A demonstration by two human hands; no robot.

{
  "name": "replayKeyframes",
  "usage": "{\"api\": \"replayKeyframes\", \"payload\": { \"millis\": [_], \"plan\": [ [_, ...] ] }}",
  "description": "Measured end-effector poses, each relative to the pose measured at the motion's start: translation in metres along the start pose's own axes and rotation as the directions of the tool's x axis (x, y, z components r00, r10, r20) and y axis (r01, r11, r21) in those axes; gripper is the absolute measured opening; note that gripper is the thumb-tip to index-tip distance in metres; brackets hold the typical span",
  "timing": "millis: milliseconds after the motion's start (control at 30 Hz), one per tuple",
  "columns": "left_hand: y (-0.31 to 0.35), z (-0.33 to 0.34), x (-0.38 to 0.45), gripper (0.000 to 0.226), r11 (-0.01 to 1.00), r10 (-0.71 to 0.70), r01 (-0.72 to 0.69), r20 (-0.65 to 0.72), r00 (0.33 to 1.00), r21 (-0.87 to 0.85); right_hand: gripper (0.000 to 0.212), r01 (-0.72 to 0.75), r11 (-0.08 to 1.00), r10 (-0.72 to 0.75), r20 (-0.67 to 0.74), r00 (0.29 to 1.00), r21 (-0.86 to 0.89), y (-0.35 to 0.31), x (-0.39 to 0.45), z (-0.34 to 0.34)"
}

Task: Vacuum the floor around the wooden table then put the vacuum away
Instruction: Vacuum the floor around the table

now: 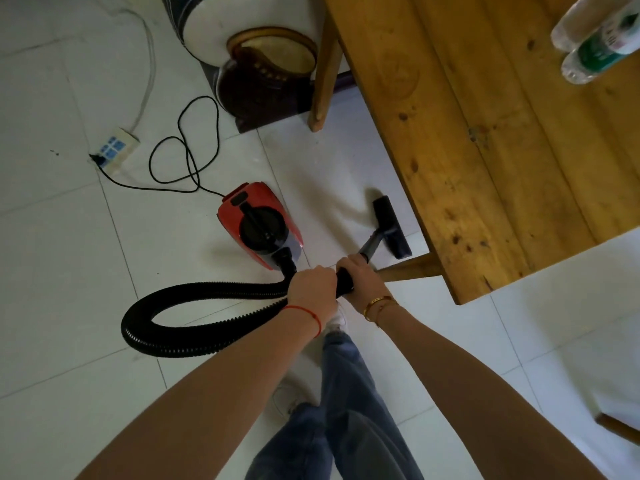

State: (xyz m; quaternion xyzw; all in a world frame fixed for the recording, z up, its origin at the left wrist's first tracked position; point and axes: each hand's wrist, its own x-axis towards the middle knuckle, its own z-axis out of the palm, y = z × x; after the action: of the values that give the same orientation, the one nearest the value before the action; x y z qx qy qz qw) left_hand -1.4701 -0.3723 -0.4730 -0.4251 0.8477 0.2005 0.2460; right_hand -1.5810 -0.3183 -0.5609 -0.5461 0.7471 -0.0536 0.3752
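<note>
Gripping wand handle [344, 280] two-handed for steering: left hand [313, 289] wrapped round hose end, right hand [360, 277] curled just ahead on tube. Floor nozzle [393, 226] flat on tiles beside bench [485, 133] edge, near its leg. Red canister [259, 225] trails alongside, hose [180, 320] looped slack, cord [187, 157] running to power strip [116, 148]

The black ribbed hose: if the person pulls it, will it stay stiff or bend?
The hose already lies in a loose loop, so it probably flexes easily. Pulling may drag the red vacuum body, which likely rolls along the floor tiles.
</note>
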Motion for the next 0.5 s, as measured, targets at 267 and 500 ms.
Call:
{"api": "replayKeyframes", "payload": {
  "millis": [267, 500],
  "plan": [
    [0.001, -0.030, 0.034, 0.024, 0.988, -0.076, 0.077, 0.011, 0.997, -0.131, 0.031, 0.090, 0.995, -0.085, 0.101, 0.991, -0.037, 0.005, 0.046, -0.042],
    [-0.037, -0.054, 0.025, 0.029, 0.959, -0.185, 0.186, 0.025, 0.982, -0.211, 0.028, 0.266, 0.964, -0.258, 0.182, 0.949, -0.020, -0.041, 0.077, -0.056]
  ]
}}
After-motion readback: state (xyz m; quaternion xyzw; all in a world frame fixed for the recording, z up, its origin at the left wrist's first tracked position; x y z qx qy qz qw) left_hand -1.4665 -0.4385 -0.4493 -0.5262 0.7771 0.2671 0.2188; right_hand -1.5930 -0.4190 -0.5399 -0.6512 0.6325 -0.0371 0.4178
